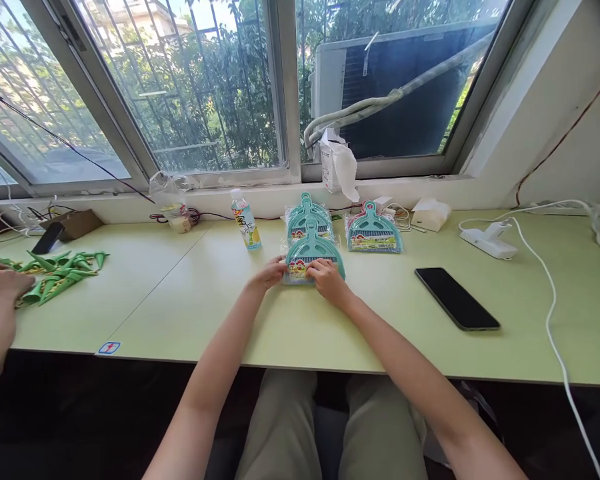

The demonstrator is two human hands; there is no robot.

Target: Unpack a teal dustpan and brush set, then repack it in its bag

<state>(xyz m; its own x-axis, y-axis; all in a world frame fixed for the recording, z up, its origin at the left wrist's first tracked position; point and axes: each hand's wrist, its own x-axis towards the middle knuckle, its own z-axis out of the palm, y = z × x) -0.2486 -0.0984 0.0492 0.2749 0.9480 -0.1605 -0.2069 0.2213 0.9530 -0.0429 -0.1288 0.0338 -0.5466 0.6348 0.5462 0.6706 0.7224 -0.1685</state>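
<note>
A teal dustpan-and-brush set point(311, 249) in clear plastic wrap is on the table in front of me, a colourful label across its front. My left hand point(271, 272) grips its left edge, the fingers partly hidden. Curled fingers of my right hand point(327, 279) press on the lower front of the package, over part of the label. Just behind it lies another wrapped teal set point(300, 215), partly covered by the front one. To the right is a wrapped teal set with some pink at its handle point(375, 230).
A drink bottle point(247, 223) stands left of the sets. A black phone point(457, 298) and a white power strip point(489, 243) lie on the right, with a trailing white cable point(550, 280). At far left, another person's hand point(3, 288) touches green cone-shaped pieces point(63, 273).
</note>
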